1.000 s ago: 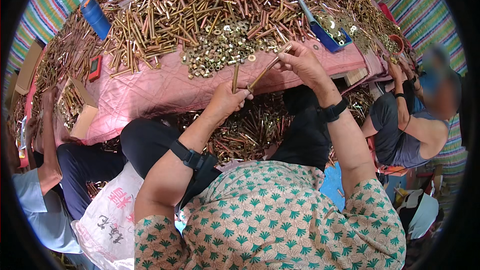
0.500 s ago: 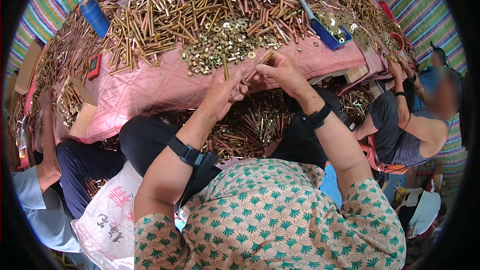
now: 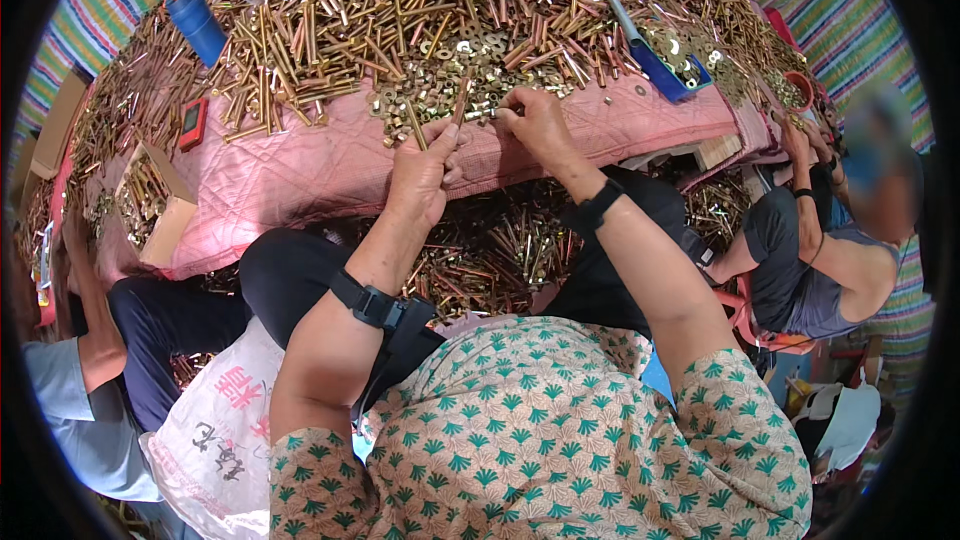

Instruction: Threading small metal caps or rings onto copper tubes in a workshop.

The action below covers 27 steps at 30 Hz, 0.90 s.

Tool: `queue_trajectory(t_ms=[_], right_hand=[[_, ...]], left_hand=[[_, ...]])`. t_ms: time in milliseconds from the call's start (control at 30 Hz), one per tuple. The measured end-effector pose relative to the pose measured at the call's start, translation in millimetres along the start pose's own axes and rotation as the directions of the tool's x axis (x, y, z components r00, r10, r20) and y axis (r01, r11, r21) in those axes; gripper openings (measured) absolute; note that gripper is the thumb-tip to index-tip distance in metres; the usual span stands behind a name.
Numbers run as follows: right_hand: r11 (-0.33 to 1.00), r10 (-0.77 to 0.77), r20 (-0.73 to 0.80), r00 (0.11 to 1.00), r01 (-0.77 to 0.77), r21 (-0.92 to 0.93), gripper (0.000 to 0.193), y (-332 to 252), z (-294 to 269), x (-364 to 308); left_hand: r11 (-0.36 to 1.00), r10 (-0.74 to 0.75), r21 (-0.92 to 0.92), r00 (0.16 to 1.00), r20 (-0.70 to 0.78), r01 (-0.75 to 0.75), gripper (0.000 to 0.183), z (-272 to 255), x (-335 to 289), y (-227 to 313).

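My left hand [image 3: 425, 168] is closed round two long brass-coloured bolts. One bolt [image 3: 416, 126] sticks up past the thumb, and the other bolt [image 3: 461, 102] rises from between the fingers, toward the nuts. At the near edge of the pile of nuts [image 3: 440, 85], my right hand [image 3: 543, 132] has its fingertips bent together in a pinch. Whatever lies between those fingertips is too small to make out. Flat washers [image 3: 487, 42] are mixed in with the nuts, just beyond both hands.
A heap of loose bolts [image 3: 300, 50] covers the far side of the pink quilted cloth [image 3: 270, 165]. A blue tray [image 3: 665, 77] with washers lies right; a blue cylinder [image 3: 196, 22], a red device [image 3: 193, 124] and a cardboard box [image 3: 165, 215] lie left. People sit at both sides.
My right hand has drawn away from the left and reached forward to the nuts. The left hand has shifted slightly left, still gripping bolts, with the second one now upright.
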State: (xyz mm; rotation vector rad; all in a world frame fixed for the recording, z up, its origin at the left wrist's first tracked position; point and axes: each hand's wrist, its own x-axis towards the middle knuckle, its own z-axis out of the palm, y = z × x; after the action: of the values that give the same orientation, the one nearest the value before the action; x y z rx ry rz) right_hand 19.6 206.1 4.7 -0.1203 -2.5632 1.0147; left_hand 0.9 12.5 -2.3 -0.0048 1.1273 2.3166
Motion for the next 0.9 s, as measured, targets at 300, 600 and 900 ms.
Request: queue_trajectory(t_ms=[300,600,900], right_hand=[[0.986,-0.123,-0.048,0.991,0.117,-0.116,0.019,1.7,11.5,0.0],[0.701,0.206,0.108,0.973,-0.224,0.678,0.018,-6.2,-34.8,-12.6],[0.735,0.043,0.123,0.992,-0.114,0.669,0.019,-21.3,-59.9,-21.6]], left_hand=[[1.000,-0.022,0.012,0.999,0.031,0.022,0.018,1.9,-4.5,0.5],[0.990,-0.139,0.039,0.985,0.104,0.136,0.014,8.1,-11.5,-6.0],[0.963,-0.239,0.163,0.959,0.153,0.214,0.017,11.2,-13.7,-17.7]])
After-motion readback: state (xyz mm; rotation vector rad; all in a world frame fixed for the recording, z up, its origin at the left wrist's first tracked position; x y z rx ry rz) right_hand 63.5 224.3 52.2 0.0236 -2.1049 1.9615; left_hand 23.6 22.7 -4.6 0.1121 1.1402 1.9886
